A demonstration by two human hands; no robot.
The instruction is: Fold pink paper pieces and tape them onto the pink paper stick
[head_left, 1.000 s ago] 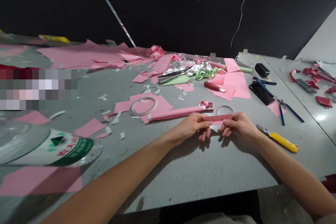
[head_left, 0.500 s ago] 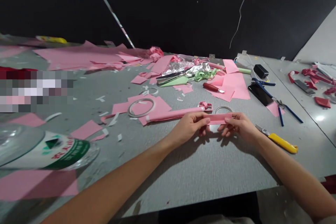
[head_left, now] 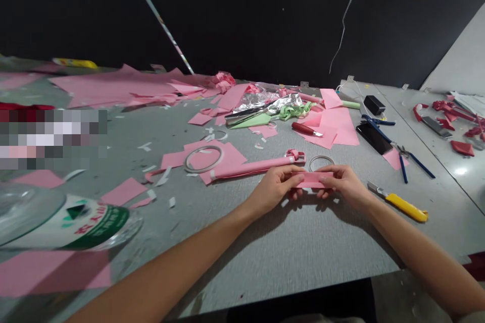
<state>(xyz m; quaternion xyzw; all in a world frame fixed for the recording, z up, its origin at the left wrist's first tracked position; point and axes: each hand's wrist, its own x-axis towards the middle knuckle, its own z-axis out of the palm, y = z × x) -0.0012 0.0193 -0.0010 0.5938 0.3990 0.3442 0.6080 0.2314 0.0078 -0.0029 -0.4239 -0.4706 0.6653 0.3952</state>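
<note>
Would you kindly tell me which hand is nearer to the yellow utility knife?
The right hand: it is just left of the yellow utility knife, while the left hand is farther left, beyond the right.

Bottle (head_left: 32, 219), clear plastic, to my left. White label (head_left: 56, 223): red Chinese characters, blurred, which I read as apparently 农夫山. Green band (head_left: 108, 228) on same: smaller white characters, too blurred for me to read.

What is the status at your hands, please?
Left hand, right hand: pinching pink strip between them. Thin ring just beyond. Yellow cutter off to the right.
</note>
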